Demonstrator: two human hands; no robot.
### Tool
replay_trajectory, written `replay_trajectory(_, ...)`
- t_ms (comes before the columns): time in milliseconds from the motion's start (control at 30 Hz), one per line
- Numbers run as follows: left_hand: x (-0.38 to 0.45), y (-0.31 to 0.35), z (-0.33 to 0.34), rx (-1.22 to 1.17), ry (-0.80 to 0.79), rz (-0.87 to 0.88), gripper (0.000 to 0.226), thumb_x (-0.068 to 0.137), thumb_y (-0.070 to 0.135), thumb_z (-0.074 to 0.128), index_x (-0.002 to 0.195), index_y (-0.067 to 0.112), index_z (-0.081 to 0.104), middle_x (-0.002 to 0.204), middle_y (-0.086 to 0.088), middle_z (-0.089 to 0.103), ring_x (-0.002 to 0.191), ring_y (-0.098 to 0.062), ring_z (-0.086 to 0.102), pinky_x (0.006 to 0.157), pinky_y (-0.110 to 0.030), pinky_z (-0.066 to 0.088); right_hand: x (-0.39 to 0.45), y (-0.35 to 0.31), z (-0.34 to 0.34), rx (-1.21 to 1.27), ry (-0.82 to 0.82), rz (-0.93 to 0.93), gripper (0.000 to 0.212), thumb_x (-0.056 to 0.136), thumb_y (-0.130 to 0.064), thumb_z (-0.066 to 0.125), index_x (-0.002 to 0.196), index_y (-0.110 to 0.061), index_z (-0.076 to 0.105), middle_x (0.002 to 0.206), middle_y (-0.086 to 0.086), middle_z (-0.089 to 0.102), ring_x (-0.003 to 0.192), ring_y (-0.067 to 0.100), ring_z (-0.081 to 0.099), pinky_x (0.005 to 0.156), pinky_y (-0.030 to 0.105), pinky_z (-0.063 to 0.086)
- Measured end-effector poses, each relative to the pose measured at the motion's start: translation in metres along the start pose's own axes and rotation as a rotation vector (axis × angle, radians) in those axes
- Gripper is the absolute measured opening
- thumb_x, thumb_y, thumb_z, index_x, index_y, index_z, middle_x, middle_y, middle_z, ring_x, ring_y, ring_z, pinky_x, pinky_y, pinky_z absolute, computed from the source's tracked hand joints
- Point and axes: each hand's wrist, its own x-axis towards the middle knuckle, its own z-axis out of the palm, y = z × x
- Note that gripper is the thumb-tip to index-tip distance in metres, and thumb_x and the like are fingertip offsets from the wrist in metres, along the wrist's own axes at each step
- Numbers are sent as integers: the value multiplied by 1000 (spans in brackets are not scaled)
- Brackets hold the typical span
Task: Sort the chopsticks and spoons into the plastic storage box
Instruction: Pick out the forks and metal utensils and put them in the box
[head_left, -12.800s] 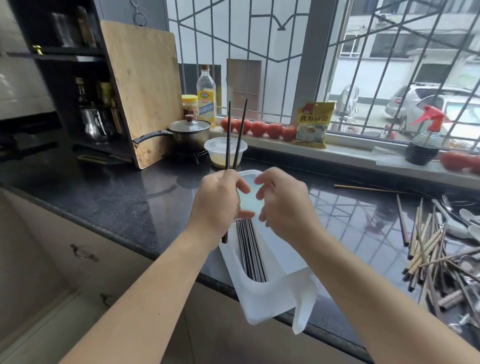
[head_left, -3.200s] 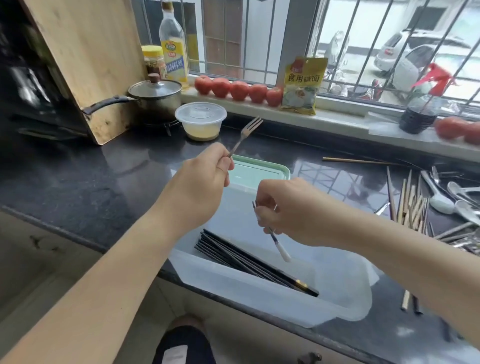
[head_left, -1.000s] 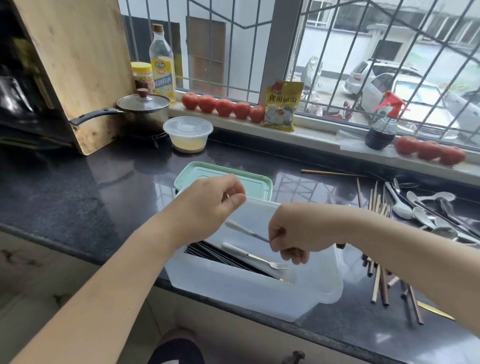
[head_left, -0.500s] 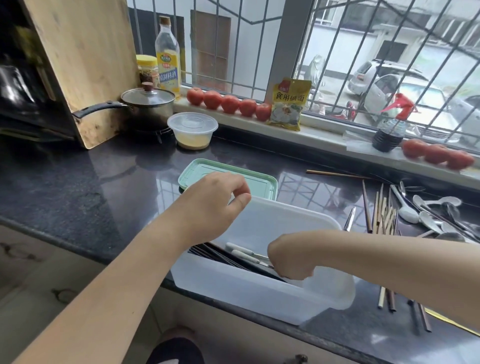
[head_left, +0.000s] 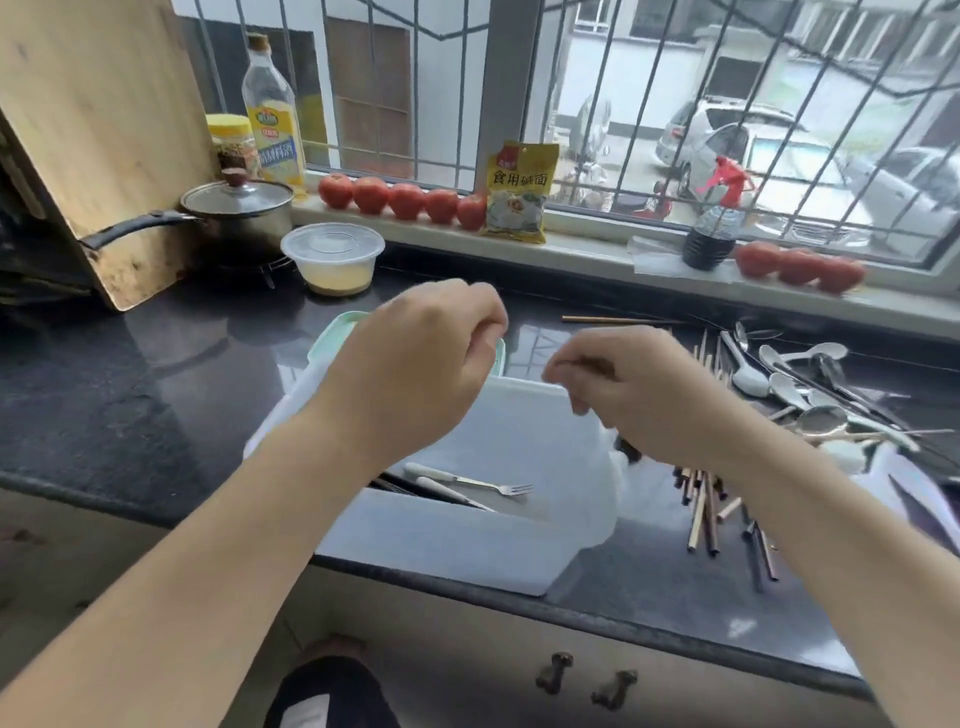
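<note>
Done: I see two forks (head_left: 470, 484) and dark chopsticks (head_left: 397, 483) in the storage box (head_left: 441, 545) at the desk's front edge.
Left: spoons (head_left: 789, 384) and wooden chopsticks (head_left: 701, 506) near its right edge.
Fingers: my left hand (head_left: 415, 364) and right hand (head_left: 623, 395) are loosely curled, empty.

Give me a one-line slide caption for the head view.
Both hands, left hand and right hand, hover empty over the plastic storage box holding two forks; chopsticks and spoons wait alongside.
</note>
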Motion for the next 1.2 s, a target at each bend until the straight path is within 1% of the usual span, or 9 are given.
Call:
replay_trajectory(133, -14, 112, 32, -405, -4, 108, 12, 99, 17, 59, 94, 21, 70, 83, 12, 68, 79, -11, 63, 71, -23, 50, -76, 43, -4, 293, 518, 102, 17, 98, -12, 59, 89, -19, 72, 62, -5, 64, 51, 4, 54, 50, 21, 42)
replay_trajectory(233, -54, 162, 98, -625, -142, 32, 11, 96, 18, 62, 96, 25, 70, 86, 16, 69, 83, -10, 67, 72, -20, 51, -152, 98, 20, 276, 690, 308, 19, 98, -14, 60, 87, -25, 71, 67, -4, 65, 59, 10, 58, 55, 27, 44)
replay_trajectory(400, -88, 157, 210, -311, -258, 77, 28, 90, 3, 69, 113, 18, 67, 109, 5, 64, 101, -15, 58, 87, -33, 50, -265, 179, 47, 165, 763, 664, 14, 97, -17, 64, 94, -27, 72, 85, -14, 69, 86, -3, 62, 70, 6, 42)
replay_trajectory(500, -88, 154, 231, -258, -234, 19, 32, 88, 1, 68, 119, 11, 65, 114, -1, 61, 107, -15, 51, 93, -34, 48, -294, 207, 37, 33, 839, 739, 15, 94, -10, 67, 95, -24, 73, 90, -13, 68, 86, -3, 61, 74, 0, 38)
replay_trajectory(667, -83, 146, 235, -465, -227, -193, 24, 94, 8, 66, 112, 25, 66, 110, 10, 60, 102, 2, 53, 91, -29, 47, -275, 245, 10, -160, 837, 786, 7, 94, -17, 65, 96, -21, 71, 94, -1, 63, 84, 21, 59, 75, 26, 36)
replay_trajectory(867, -85, 145, 231, -484, -203, -226, 24, 94, 4, 68, 104, 26, 67, 105, 17, 61, 106, 10, 54, 84, -5, 43, -232, 271, -5, -344, 609, 1103, 30, 98, -39, 53, 101, -14, 68, 104, 11, 62, 84, 33, 51, 71, 35, 39)
replay_trajectory(1000, -85, 143, 230, -519, -199, -231, 26, 94, 3, 67, 96, 29, 68, 101, 16, 66, 102, 3, 58, 81, -3, 41, -228, 275, -9, -157, 673, 1174, 23, 93, -34, 58, 82, -16, 66, 83, 6, 60, 81, 33, 53, 68, 33, 40)
replay_trajectory(1100, -84, 141, 225, -580, -193, -281, 25, 95, 3, 65, 94, 27, 69, 97, 14, 69, 96, 1, 61, 78, -4, 43, -234, 282, -25, 229, 867, 1126, 30, 88, -25, 62, 68, -3, 61, 64, 3, 49, 69, 26, 43, 59, 33, 33)
replay_trajectory(1200, -86, 138, 222, -667, -214, -327, 24, 96, 2, 64, 94, 25, 71, 92, 12, 72, 90, -1, 64, 77, -8, 47, -252, 284, -39, 394, 1065, 1082, 30, 84, -24, 65, 67, 0, 57, 66, 5, 37, 70, 22, 31, 57, 33, 26)
